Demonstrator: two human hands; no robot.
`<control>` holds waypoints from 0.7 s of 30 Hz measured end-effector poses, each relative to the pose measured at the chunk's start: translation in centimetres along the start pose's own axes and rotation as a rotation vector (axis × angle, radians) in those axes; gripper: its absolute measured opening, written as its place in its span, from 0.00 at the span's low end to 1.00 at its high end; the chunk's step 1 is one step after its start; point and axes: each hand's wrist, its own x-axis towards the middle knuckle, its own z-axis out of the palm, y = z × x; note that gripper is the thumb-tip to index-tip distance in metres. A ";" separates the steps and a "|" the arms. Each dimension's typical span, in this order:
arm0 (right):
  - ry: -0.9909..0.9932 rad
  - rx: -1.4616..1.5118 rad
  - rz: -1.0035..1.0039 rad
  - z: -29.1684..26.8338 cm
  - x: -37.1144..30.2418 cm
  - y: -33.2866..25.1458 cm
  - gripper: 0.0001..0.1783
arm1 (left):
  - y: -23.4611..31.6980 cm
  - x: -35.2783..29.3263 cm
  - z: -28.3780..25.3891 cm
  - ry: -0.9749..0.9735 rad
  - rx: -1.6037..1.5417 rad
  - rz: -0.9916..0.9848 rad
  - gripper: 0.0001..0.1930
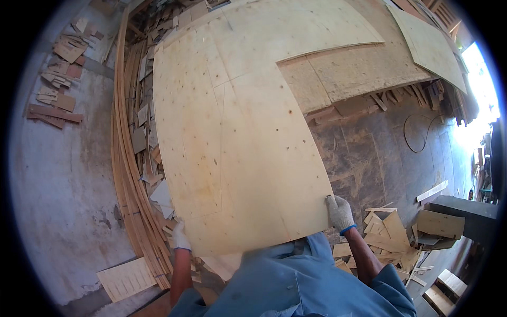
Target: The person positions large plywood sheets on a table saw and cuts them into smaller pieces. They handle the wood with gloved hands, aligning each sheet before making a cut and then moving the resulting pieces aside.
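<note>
One left hand (181,235) and one right hand (340,213) gripped the sides of a big wood board (248,158). It stretched ahead of the fingers, and scraps (393,230) lay to their right.

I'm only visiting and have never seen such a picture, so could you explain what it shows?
There is no robot here, just a person at work. A wide fisheye camera on the person's head looks down, so straight edges bend; the blue clothing below is the wearer's.

Both hands are gloved. The right hand grips the right edge of a large plywood sheet; the left hand is at its left edge, fingers partly hidden. Farther off, another board shows beneath the pale wood. Long wooden strips run along the left, and offcuts lie heaped at lower right.
</note>
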 end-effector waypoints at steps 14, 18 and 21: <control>-0.018 0.019 -0.025 0.0 0.3 -1.1 0.21 | -0.1 0.4 -0.4 0.061 0.026 0.126 0.22; -0.010 -0.018 -0.096 0.4 1.7 -2.2 0.22 | 1.5 2.0 0.5 -0.022 0.016 0.027 0.26; 0.015 -0.003 -0.105 1.0 3.2 -2.9 0.24 | 3.2 3.0 2.0 -0.042 0.003 0.009 0.27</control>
